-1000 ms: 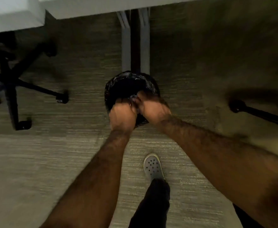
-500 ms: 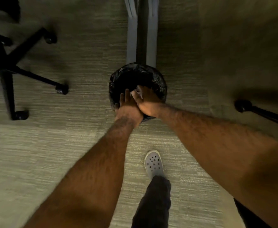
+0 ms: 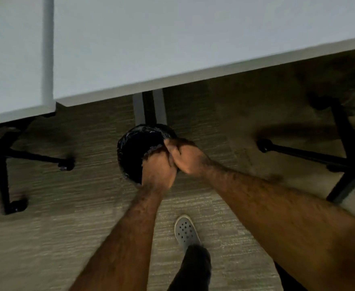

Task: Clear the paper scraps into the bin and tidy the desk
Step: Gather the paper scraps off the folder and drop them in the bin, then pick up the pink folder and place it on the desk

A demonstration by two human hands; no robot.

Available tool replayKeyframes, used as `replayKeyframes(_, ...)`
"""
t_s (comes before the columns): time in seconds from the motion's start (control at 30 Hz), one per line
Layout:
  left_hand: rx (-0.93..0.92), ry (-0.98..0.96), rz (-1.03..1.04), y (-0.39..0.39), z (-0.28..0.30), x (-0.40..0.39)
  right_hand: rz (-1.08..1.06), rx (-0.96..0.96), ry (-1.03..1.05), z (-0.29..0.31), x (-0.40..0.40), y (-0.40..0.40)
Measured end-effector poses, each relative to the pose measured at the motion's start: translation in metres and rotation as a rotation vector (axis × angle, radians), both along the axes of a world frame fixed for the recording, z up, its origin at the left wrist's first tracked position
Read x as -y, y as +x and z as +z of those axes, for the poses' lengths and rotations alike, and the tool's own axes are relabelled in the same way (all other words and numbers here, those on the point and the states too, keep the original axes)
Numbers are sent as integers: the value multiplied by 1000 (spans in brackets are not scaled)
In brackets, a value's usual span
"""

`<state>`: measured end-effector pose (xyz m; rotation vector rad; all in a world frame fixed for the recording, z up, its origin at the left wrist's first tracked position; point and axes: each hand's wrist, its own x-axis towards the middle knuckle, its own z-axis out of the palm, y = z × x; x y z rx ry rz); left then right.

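A round bin (image 3: 137, 153) with a black liner stands on the carpet just in front of the desk leg. Both of my hands are pressed together over its near right rim. My left hand (image 3: 157, 172) shows its back, with the fingers curled down toward the bin's opening. My right hand (image 3: 186, 157) lies against it from the right, fingers bent over the left hand's knuckles. No paper scrap shows in either hand, and the inside of the bin is too dark to make out.
The white desk top (image 3: 172, 49) fills the upper part of the view, its grey leg (image 3: 147, 110) behind the bin. Black wheeled chair bases stand at the left (image 3: 2, 156) and the right (image 3: 344, 156). My grey shoe (image 3: 186, 232) is on the carpet.
My hands went from fists to flat palms over the bin, and now curl against each other. The view has tilted up, bringing the desk top into sight.
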<state>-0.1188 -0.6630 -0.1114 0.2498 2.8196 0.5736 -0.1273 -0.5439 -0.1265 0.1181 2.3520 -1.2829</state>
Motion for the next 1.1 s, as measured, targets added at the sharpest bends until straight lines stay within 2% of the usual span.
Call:
replayKeyframes(0.2,9,43,-73,7,43,-65,-254,-124,65,50,-70,20)
replayKeyframes(0.43,-20,232,-318,29,99,-160,-601,-299,78,106,-152,71)
replayKeyframes(0.57,13,347,-435,45,126,-228,-806,-301,72,133,-210,106)
replayKeyframes(0.77,90,268,-611,68,147,-323,-1101,-282,131,160,-299,163)
replayKeyframes(0.9,210,234,-712,82,150,-380,-1278,-279,164,169,-350,191)
replayKeyframes(1.1,352,195,-754,98,150,-472,-1714,-100,87,161,-432,228)
